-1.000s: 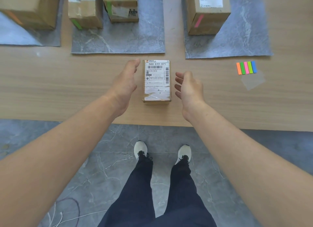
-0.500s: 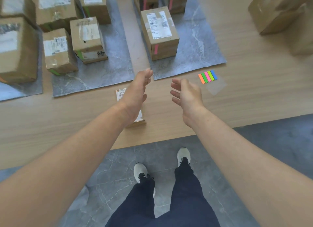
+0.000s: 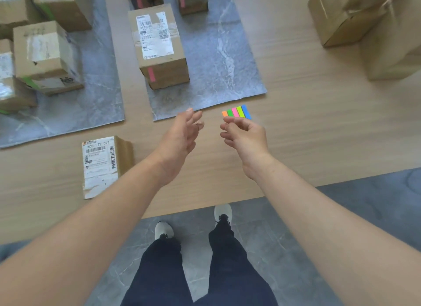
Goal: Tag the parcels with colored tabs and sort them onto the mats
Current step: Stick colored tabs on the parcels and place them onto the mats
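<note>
A small cardboard parcel with a white shipping label lies on the wooden table near its front edge, left of both hands. The strip of colored tabs, orange to blue, lies on the table just beyond my right hand, whose fingers are loosely curled and hold nothing. My left hand hovers open between the parcel and the tabs, fingers relaxed. Neither hand touches the parcel.
Two grey mats lie at the back. The right one holds a parcel with a pink tab, the left one parcels with green tabs. Larger cardboard boxes stand far right. The table edge runs just below my hands.
Both hands left the sides of the small parcel and moved right toward the colored tabs. The view swung right, so the parcel now sits at the left.
</note>
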A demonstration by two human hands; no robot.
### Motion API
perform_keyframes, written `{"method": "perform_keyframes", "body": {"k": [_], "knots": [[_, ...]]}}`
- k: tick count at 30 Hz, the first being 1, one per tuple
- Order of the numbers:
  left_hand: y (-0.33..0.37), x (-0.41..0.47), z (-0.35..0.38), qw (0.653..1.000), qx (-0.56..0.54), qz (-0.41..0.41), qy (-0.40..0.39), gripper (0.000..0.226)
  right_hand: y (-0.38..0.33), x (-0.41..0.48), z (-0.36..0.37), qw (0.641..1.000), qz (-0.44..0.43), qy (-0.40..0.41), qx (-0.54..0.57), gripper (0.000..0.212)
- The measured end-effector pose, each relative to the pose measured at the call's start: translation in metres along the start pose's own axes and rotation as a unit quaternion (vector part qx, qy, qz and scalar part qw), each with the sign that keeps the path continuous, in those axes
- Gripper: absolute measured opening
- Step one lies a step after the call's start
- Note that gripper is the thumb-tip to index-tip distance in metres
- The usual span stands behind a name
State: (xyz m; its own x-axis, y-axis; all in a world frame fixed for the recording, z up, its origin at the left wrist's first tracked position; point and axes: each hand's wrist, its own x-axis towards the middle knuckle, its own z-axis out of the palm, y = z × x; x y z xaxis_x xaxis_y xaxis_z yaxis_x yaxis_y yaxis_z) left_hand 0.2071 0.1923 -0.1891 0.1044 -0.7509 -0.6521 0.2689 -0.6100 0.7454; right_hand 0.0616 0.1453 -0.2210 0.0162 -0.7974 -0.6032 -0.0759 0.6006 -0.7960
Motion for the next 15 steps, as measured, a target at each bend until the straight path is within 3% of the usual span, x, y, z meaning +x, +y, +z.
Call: {"method": "perform_keyframes", "body": {"k": [8, 15], "knots": [[-0.007, 0.039, 0.026, 0.999, -0.022, -0.034, -0.004, 0.055, 0.006, 0.054, -0.023, 0.988, -0.058, -0.001, -0.140, 0.020], [-0.016, 0.063, 0.019, 0.998, -0.016, -0.058, -0.010, 0.056, 0.018, 0.097, -0.023, 0.896, -0.202, -0.031, -0.394, 0.032]]}}
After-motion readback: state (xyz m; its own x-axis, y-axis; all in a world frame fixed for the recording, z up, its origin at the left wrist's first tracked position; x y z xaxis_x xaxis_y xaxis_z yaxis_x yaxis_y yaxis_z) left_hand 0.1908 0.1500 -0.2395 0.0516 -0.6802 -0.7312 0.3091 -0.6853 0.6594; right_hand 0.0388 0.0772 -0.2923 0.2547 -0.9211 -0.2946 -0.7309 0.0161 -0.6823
